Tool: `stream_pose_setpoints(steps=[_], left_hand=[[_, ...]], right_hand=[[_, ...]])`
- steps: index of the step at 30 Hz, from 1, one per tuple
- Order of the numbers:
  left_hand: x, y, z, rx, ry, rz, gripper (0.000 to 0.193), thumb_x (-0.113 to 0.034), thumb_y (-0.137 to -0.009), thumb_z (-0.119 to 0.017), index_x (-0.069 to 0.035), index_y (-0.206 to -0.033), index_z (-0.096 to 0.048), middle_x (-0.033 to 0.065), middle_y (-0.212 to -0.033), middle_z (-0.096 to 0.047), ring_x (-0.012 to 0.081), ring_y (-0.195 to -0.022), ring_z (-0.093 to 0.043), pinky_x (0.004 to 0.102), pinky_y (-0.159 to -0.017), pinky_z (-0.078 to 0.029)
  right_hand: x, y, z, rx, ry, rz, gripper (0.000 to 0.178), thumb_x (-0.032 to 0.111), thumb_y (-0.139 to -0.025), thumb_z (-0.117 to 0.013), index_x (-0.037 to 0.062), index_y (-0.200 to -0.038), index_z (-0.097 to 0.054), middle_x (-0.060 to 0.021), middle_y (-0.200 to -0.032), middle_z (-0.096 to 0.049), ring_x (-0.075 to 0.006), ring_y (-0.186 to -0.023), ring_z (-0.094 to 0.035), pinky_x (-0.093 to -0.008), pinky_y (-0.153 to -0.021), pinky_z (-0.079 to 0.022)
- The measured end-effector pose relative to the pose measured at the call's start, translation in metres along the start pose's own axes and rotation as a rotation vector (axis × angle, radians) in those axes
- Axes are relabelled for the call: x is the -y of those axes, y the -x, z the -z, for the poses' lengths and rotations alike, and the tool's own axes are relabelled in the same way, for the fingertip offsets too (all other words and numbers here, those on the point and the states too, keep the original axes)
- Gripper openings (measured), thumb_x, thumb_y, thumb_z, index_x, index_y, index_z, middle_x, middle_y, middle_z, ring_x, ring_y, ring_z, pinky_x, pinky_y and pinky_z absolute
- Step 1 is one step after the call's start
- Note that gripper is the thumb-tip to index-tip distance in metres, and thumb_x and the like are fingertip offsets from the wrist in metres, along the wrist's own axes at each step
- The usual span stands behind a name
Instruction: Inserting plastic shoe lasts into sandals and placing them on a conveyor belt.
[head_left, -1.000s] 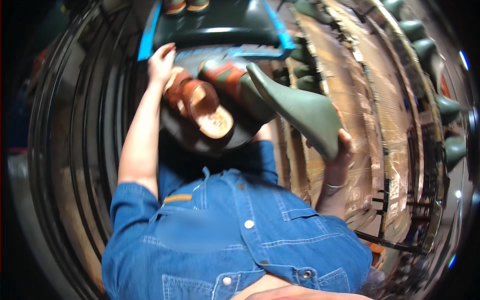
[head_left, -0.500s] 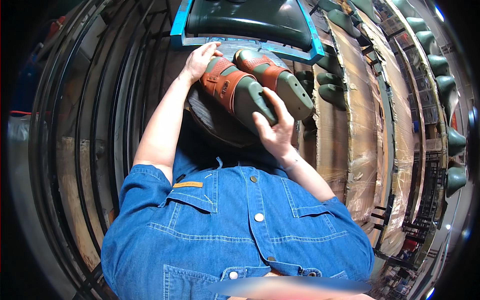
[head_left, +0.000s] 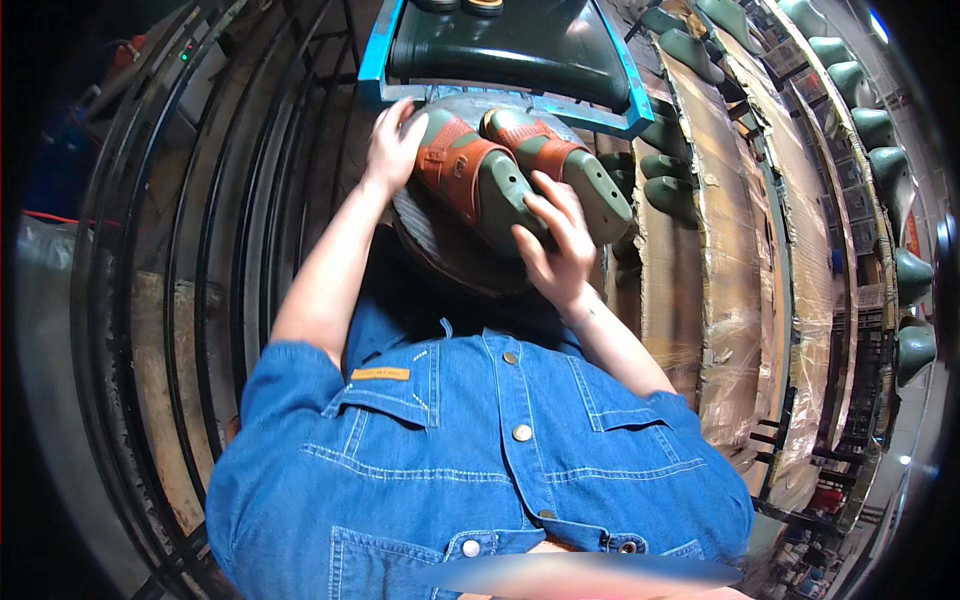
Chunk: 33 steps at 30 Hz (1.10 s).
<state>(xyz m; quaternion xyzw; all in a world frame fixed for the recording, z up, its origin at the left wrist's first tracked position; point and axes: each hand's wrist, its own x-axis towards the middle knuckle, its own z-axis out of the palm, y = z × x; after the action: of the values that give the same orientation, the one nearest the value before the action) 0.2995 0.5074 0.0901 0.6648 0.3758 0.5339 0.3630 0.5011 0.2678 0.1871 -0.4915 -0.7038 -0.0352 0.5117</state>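
Note:
Two green shoe lasts wearing brown strappy leather sandal uppers lie side by side on a round dark stand (head_left: 420, 235) in front of me. My left hand (head_left: 393, 150) is closed around the far, toe end of the left last (head_left: 510, 200), beside its perforated strap. At the near, heel end of that same last, my right hand (head_left: 562, 240) grips with the thumb on one side and the fingers on the other. The right last (head_left: 595, 195) rests just beyond my right fingers, its heel toward me. The undersides of both lasts are hidden.
Beyond the stand is a dark green conveyor belt (head_left: 510, 55) in a blue frame (head_left: 635, 105), with shoe tips at its far edge. To the right stand racks with cardboard-covered shelves (head_left: 730, 260) and several green lasts (head_left: 668, 195). Black metal rails (head_left: 210, 260) run along the left.
The left last and both hands have shifted slightly. My right fingers have changed position on the heel. Shoe tips now show more at the far end of the belt.

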Motion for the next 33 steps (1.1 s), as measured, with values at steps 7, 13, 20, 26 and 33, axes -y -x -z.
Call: stream_pose_setpoints(steps=[7, 13, 20, 26, 33], left_hand=[[-0.116, 0.114, 0.011, 0.338, 0.145, 0.403, 0.068, -0.004, -0.092, -0.070, -0.002, -0.154, -0.041, 0.0134, -0.117, -0.057, 0.0159, -0.104, -0.063, 0.0314, -0.094, -0.055], [-0.087, 0.036, -0.065, 0.497, 0.411, 0.433, 0.080, -0.002, -0.092, -0.068, -0.005, -0.160, -0.026, 0.0332, -0.158, -0.034, 0.0362, -0.149, -0.036, 0.0448, -0.122, -0.034], [-0.112, -0.005, -0.082, 0.556, 0.513, 0.221, 0.072, 0.000, -0.093, -0.066, -0.001, -0.157, -0.034, 0.0221, -0.156, -0.044, 0.0307, -0.146, -0.043, 0.0416, -0.122, -0.033], [-0.076, 0.096, 0.039, 0.151, 0.450, 0.362, 0.041, 0.005, -0.100, -0.055, 0.002, -0.141, -0.053, 0.0144, -0.132, -0.065, 0.0226, -0.125, -0.063, 0.0375, -0.112, -0.047], [-0.002, 0.305, 0.154, -0.606, -0.242, 0.735, 0.022, -0.008, -0.101, -0.061, 0.003, -0.120, -0.065, 0.0112, -0.108, -0.072, 0.0157, -0.094, -0.070, 0.0292, -0.087, -0.056]], right_hand=[[-0.029, 0.031, 0.065, 0.029, 0.080, -0.422, 0.052, 0.036, -0.071, -0.092, 0.0123, -0.115, -0.075, -0.0320, -0.159, -0.035, -0.0433, -0.146, -0.040, -0.0490, -0.119, -0.035], [-0.053, 0.001, 0.021, -0.069, 0.249, -0.501, 0.062, 0.034, -0.068, -0.095, 0.0112, -0.117, -0.066, -0.0307, -0.152, -0.035, -0.0479, -0.135, -0.047, -0.0502, -0.111, -0.043], [-0.193, -0.091, -0.045, -0.234, 0.367, -0.580, 0.058, 0.036, -0.069, -0.091, 0.0079, -0.112, -0.064, -0.0317, -0.154, -0.030, -0.0495, -0.138, -0.042, -0.0506, -0.112, -0.041], [-0.286, -0.197, -0.073, 0.018, 0.543, -0.343, 0.042, 0.040, -0.071, -0.085, 0.0010, -0.073, -0.070, -0.0249, -0.089, -0.072, -0.0392, -0.079, -0.065, -0.0486, -0.081, -0.050], [-0.437, -0.212, 0.022, 0.155, 0.723, -0.569, 0.067, 0.067, -0.091, -0.064, 0.0080, -0.122, -0.076, -0.0113, -0.123, -0.074, -0.0314, -0.113, -0.069, -0.0401, -0.101, -0.051]])
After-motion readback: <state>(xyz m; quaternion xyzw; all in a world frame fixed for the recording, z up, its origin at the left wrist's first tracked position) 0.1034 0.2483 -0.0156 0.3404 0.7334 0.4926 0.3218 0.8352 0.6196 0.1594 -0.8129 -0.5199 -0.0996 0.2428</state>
